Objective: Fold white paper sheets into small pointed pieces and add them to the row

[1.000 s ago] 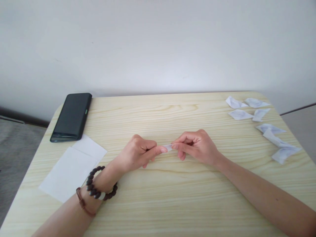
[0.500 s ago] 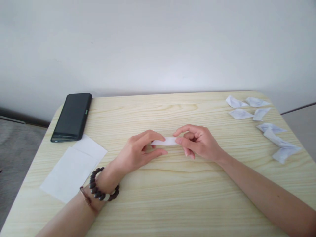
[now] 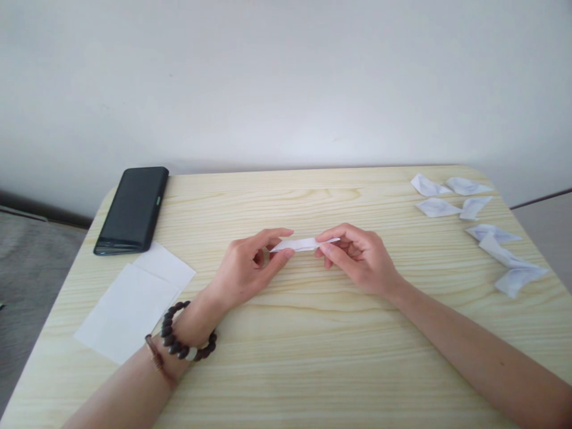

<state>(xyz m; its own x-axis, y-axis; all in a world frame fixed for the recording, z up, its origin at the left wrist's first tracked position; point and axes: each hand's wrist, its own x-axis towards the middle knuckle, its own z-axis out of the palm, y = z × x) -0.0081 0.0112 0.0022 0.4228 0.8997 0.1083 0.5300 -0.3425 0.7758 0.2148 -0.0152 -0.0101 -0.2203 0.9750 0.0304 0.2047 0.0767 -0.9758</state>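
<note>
A narrow strip of folded white paper (image 3: 304,244) is held level between both hands over the middle of the table. My left hand (image 3: 250,262) pinches its left end, the thumb along the near edge and fingers behind. At the other end, my right hand (image 3: 357,256) grips the paper between thumb and index finger, its remaining fingers curled beneath. A fold line and pointed ends show on the strip. Dark beads and a thin brown cord circle my left wrist.
White paper sheets (image 3: 127,310) overlap at the left of the wooden table (image 3: 286,369). Behind them lies a black phone-like device (image 3: 131,208). Several folded white paper pieces (image 3: 438,207) lie along the right side. A pale wall (image 3: 286,83) stands behind the table.
The paper strip has been turned and raised slightly, now showing a folded edge and pointed ends. My left thumb has closed onto it, and the right-hand fingers have shifted their hold.
</note>
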